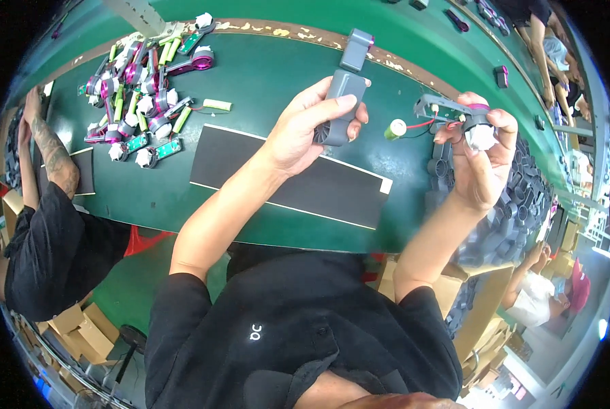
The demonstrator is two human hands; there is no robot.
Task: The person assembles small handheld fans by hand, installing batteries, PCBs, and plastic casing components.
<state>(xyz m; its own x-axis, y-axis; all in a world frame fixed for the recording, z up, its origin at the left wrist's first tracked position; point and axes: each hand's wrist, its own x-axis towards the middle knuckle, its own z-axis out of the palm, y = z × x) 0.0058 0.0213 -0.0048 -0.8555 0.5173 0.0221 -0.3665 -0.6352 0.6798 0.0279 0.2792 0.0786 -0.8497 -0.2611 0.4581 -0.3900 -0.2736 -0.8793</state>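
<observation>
From the head view, the grey housing (346, 87) is held at about 12 o'clock, long axis tipped roughly 7-to-1, round vented end down; it's gripped in the left hand (303, 129), thumb across its face, fingertips wrapped round the far side; the motor assembly (480, 138) is pinched in the right hand (485, 170) at 2, its arm aimed at 10, partly hidden by fingers; a green cell (395, 129) is wired on; another grey piece (357, 51) sits just beyond the housing; grey shells (516, 218) are heaped at 3.
</observation>
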